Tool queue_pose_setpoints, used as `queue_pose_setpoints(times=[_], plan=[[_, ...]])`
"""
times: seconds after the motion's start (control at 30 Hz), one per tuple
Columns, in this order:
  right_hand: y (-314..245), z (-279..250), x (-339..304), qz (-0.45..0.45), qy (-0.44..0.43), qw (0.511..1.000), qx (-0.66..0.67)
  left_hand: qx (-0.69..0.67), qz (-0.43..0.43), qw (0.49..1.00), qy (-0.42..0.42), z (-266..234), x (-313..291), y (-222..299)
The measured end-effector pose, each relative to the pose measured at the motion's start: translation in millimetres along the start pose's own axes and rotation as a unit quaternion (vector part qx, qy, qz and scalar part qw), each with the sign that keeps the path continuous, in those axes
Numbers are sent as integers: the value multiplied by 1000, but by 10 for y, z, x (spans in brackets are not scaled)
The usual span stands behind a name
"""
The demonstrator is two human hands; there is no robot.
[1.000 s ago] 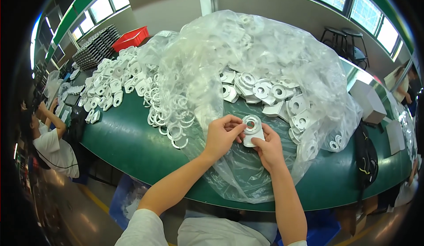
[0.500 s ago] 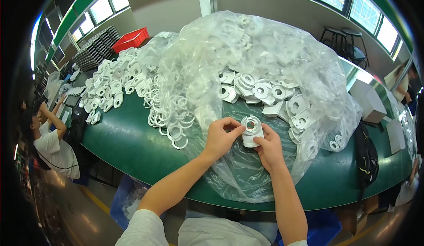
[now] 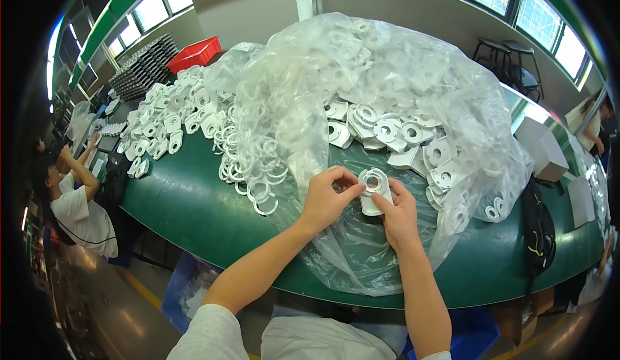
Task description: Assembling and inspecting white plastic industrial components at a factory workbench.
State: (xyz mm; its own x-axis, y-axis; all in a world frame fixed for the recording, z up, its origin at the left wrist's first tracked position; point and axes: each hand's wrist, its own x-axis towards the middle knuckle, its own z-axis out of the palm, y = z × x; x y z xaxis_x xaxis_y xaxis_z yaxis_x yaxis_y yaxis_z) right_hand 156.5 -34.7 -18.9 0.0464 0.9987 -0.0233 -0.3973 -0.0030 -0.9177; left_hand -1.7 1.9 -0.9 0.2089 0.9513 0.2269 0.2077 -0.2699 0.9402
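Observation:
A white plastic housing (image 3: 372, 206) with a round, ring-shaped top is held upright above the green table. My right hand (image 3: 402, 212) grips its right side, the thumb lying across its front. Closed in a pinch, my left hand (image 3: 330, 195) touches the left edge of the round opening; whether a small piece sits between the fingertips is hidden. Beyond my hands, white housings (image 3: 394, 134) spill from a large clear plastic bag (image 3: 290, 88). Loose white rings (image 3: 258, 189) lie to the left of the bag's opening.
Another pile of white parts (image 3: 161, 117) covers the table's left side, near a red bin (image 3: 196, 54) and stacked grey trays (image 3: 145, 63). White boxes (image 3: 541, 147) and a black bag (image 3: 537, 224) are at right. A blue bin (image 3: 177, 295) stands below the table edge. A co-worker (image 3: 77, 205) sits far left.
My right thumb has moved up the front of the housing toward its ring. My left fingers stay at the ring's left edge. The whole view has shifted slightly.

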Motion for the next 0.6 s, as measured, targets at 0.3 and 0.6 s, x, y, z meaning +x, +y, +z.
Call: queue_pose_setpoints(times=[0.3,0.6], plan=[[-20,14,-10,-3,8,1000,9,-15,4,1000,22,-2,-2,14],[-58,56,-53,-20,-14,999,-43,-132,-75,987,-46,-119,43,18]])
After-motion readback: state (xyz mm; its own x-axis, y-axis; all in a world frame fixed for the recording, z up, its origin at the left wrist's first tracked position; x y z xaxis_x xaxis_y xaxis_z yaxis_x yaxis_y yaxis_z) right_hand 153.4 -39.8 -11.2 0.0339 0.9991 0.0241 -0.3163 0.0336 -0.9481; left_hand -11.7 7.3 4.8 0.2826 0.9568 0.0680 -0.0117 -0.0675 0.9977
